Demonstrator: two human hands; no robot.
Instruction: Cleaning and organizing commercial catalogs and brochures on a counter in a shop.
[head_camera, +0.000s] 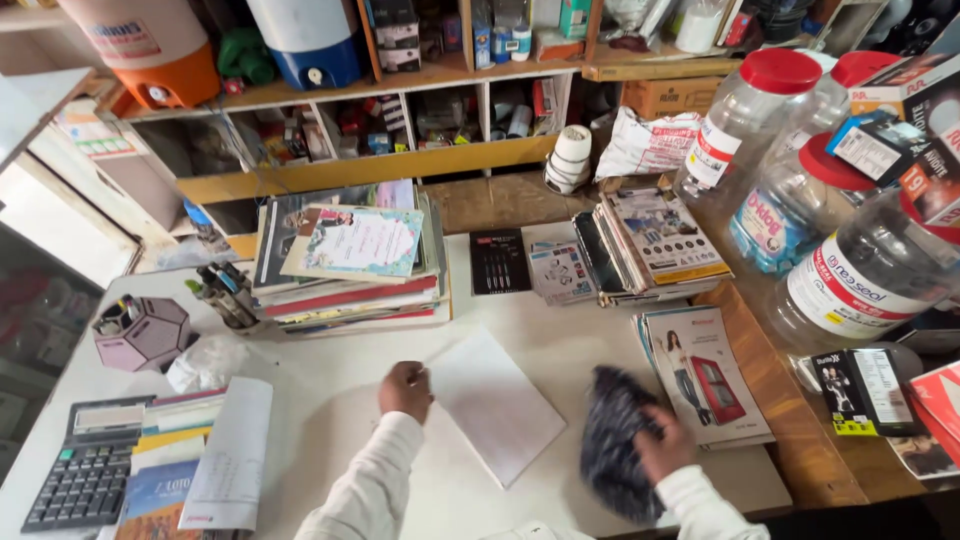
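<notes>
White paper sheet (495, 402) lying diagonally, left hand (405, 390) touching, right hand (665, 447) gripping dark cloth (612, 440)

a small stationery shop, seen from behind the counter (330, 420). stacks of notebooks (350, 265) and catalogues (655, 240) lie on it, with a pen holder (225, 295), a pen pack (499, 262) and a calculator (85, 475). big red-lidded plastic jars (745, 125) stand at the right edge. crowded wooden shelves (400, 130) of small goods run behind.

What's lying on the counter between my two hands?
A white sheet of paper lies between the left hand and the right hand, which holds a dark cloth; head view.
</notes>
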